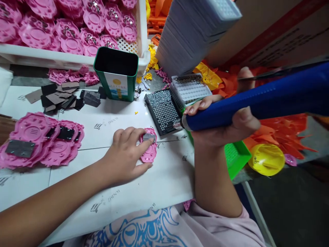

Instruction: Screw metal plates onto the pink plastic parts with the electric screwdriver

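Left hand (128,149): palm down, fingers partly curled, gripping a small pink plastic shell (147,157) against the white sheeting (164,178) of the worktable. The index fingertip pressed on a grey plate (149,136) seated in the upper part of the shell; the thumb lay by its lower edge.

Right hand (218,135): closed around a blue electric screwdriver (231,103), held nearly level. The metal nose (178,124) of the driver stood at the near right corner of a black screw tray (164,116); contact with the tray could not be determined. Loose screws (160,98) lay massed at the far end of the tray, with rows of holes nearer the person.

Surroundings: an open green tin (115,82) stood upright left of the tray. Farther left lay a heap of dark plates (58,96), and nearer the person, an overlapping group of larger pink shells (33,132), some bearing plates. Behind, a white crate (72,60) held many pink shells with metal parts. Right of the tray were a low stack of clear trays (192,91), a bright green basket (238,156) partly behind the right forearm, a yellow cup (267,159) and orange plastic pieces (280,132).
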`<state>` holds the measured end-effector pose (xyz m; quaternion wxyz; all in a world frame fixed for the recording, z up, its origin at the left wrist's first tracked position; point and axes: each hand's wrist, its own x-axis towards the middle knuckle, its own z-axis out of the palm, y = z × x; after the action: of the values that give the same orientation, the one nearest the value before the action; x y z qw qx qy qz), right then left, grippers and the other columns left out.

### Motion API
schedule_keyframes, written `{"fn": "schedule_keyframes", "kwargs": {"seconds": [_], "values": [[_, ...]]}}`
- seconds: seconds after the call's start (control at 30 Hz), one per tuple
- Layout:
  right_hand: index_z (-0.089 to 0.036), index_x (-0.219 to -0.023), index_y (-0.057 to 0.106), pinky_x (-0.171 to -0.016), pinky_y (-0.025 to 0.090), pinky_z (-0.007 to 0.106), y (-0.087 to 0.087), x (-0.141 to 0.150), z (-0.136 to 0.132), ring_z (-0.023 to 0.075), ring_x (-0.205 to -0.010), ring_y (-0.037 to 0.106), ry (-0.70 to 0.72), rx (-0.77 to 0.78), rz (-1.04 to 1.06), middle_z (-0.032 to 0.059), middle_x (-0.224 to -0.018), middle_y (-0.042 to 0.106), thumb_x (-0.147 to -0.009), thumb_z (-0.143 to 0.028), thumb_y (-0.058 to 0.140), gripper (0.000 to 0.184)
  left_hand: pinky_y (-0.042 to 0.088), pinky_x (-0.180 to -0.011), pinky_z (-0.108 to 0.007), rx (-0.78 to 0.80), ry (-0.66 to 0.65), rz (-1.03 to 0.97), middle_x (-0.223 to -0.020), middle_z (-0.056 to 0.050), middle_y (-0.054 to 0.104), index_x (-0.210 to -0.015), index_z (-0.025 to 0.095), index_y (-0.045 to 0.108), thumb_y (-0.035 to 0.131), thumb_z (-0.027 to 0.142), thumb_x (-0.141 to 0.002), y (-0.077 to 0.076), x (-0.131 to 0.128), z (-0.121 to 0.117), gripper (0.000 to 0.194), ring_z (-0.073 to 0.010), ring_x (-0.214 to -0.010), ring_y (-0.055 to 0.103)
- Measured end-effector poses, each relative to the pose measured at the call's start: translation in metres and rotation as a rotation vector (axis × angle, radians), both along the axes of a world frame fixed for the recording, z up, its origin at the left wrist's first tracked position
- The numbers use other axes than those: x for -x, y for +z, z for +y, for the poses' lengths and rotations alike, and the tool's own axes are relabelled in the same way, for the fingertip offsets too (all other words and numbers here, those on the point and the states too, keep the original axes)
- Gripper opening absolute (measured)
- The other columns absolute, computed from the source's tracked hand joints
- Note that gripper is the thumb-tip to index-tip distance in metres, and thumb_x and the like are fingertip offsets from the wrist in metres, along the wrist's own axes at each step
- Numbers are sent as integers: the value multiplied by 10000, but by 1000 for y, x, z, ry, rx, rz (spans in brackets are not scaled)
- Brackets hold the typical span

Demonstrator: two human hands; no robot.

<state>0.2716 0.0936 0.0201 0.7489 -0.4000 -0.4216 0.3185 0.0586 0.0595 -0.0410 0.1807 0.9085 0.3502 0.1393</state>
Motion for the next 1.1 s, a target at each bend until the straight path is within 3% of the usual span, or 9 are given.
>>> {"fn": "schedule_keyframes", "kwargs": {"seconds": [0.1,0.27,0.5,0.6,0.73,0.9,1.1], "values": [[-297,-654,637,-477,483,293,-5,0,2,139,-448,552,0,14,-44,-31,-554,554,-672,-419,566,143,313,-964,-546,7,-39,-5,-1332,-172,489,-1303,196,601,548,311,-770,2,0,1,547,-371,-1225,410],[-351,-870,669,-474,469,299,-10,2,4,140,-435,522,-16,19,-42,-44,-565,528,-689,-444,543,239,318,-948,-551,23,-61,-37,-1346,-167,486,-1278,206,619,499,231,-709,5,2,4,582,-370,-1229,422],[-318,-828,686,-481,516,294,-10,-4,3,144,-461,587,130,-11,-13,-38,-566,589,-675,-430,623,200,336,-931,-535,-15,-30,-80,-1261,-169,547,-1175,200,677,567,423,-880,2,3,3,386,-359,-1143,465],[-317,-817,695,-463,525,295,-11,-6,3,147,-444,593,137,-6,-29,-53,-553,608,-643,-481,660,242,349,-897,-520,-49,-24,-99,-1222,-162,564,-1135,211,696,546,296,-882,0,1,3,306,-345,-1105,482],[-291,-641,662,-438,529,316,-10,-7,5,158,-419,593,140,-7,-46,-55,-530,630,-602,-488,694,203,355,-862,-505,-34,-40,-123,-1209,-154,576,-1079,232,718,518,171,-837,-1,0,4,320,-333,-1076,508],[-278,-604,615,-428,528,329,-11,-9,6,166,-415,596,201,-15,-68,-54,-542,643,-591,-482,724,232,349,-867,-519,-27,-118,-154,-1299,-155,587,-1108,236,707,480,129,-858,-4,4,7,354,-354,-1149,497],[-287,-645,632,-457,533,319,-12,-10,5,154,-447,600,166,-7,-70,-44,-572,619,-621,-503,706,229,347,-913,-552,-3,-152,-143,-1387,-152,566,-1150,213,688,490,138,-866,-3,6,7,354,-383,-1250,469]]}}
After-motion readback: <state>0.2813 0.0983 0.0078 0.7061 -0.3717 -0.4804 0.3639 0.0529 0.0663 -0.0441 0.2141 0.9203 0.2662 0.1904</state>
